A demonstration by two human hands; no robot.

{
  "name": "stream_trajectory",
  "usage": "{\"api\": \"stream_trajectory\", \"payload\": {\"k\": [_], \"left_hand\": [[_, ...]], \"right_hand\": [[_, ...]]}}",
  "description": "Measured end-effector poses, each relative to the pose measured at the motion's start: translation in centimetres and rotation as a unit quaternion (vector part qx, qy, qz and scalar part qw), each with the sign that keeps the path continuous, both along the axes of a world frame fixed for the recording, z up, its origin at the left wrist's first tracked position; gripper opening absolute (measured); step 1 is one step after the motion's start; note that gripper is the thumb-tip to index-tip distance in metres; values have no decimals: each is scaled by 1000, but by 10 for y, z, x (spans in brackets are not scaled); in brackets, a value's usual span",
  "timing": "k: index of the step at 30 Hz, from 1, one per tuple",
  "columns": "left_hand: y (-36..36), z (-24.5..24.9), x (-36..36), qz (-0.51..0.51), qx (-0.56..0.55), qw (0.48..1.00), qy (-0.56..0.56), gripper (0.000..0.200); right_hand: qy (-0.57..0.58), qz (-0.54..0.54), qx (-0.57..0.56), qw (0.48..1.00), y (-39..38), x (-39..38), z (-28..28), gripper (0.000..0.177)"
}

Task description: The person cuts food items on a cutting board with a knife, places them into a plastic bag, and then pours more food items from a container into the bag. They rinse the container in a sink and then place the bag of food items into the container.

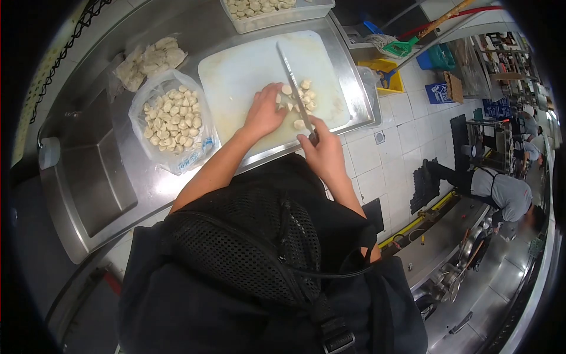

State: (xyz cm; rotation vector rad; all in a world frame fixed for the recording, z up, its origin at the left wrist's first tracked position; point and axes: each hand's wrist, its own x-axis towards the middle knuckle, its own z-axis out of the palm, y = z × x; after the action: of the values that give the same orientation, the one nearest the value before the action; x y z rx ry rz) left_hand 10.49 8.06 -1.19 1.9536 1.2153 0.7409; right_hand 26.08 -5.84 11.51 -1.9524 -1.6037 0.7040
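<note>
A long knife point(290, 72) is in my right hand point(324, 152), its handle wrapped by the fingers and its blade pointing away over the white cutting board point(236, 65). Left of the blade, my left hand point(264, 111) rests on the board, its fingertips near small pale round pieces point(287, 89); whether it grips one is hidden. More cut pieces point(308, 97) lie just right of the blade. To the left of the board, an open clear plastic bag point(172, 118) is full of whole pale mushroom-like pieces.
A white bin point(277, 20) of pale pieces stands beyond the board. Crumpled plastic point(154, 61) lies at the back left, and a steel sink point(97, 183) is at the left. Across the tiled floor, a person point(501, 192) leans over a stove counter; other people stand farther off.
</note>
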Motion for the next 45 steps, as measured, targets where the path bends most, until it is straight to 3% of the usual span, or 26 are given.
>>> {"api": "stream_trajectory", "payload": {"k": [3,4,7,10,14,16,20,23,24,26,27,29,31,33,35,37,42,45], "left_hand": [[0,7,17,-22,62,994,83,56],[2,6,21,-46,81,990,108,51],[6,-3,23,-74,85,987,117,40],[2,-17,17,-97,144,974,143,32],[4,-24,7,-76,127,981,125,28],[8,-12,-8,-10,66,998,2,24],[29,23,-85,217,174,958,-72,18],[38,27,-184,349,184,919,10,26],[34,28,-201,346,187,919,14,26],[20,32,-223,394,103,875,260,39],[11,39,-218,394,105,874,263,39],[-5,54,-190,374,175,826,383,54],[-11,50,-164,290,173,924,181,59],[-22,57,-103,183,4,983,-1,64],[-32,45,-53,-18,64,997,26,64],[-38,56,-13,-123,62,983,119,62],[-15,36,20,-132,7,980,146,53],[-17,33,16,-149,-20,978,147,44]], "right_hand": [[288,-74,-39,954,9,14,17,47],[285,-67,-41,955,10,18,22,47],[453,-135,-60,879,10,34,32,46],[432,-165,-55,885,6,54,12,45],[409,-179,-80,891,-3,73,-7,43],[414,-181,-81,888,-6,76,-22,42],[426,-204,-112,874,-9,73,-26,44],[426,-197,-122,875,-12,80,-46,47],[431,-197,-121,872,-14,83,-57,47],[377,-175,-112,902,-19,87,-77,54],[380,-174,-112,901,-20,87,-77,54],[296,-120,-101,942,-24,87,-77,58],[251,-95,-81,960,-25,85,-86,59],[202,-64,-60,975,-20,84,-88,61],[208,-80,-83,971,-17,78,-84,62],[223,-86,-84,967,-12,79,-88,62],[253,-93,-61,961,-11,78,-82,66],[336,-150,-108,924,-12,65,-55,66]]}}
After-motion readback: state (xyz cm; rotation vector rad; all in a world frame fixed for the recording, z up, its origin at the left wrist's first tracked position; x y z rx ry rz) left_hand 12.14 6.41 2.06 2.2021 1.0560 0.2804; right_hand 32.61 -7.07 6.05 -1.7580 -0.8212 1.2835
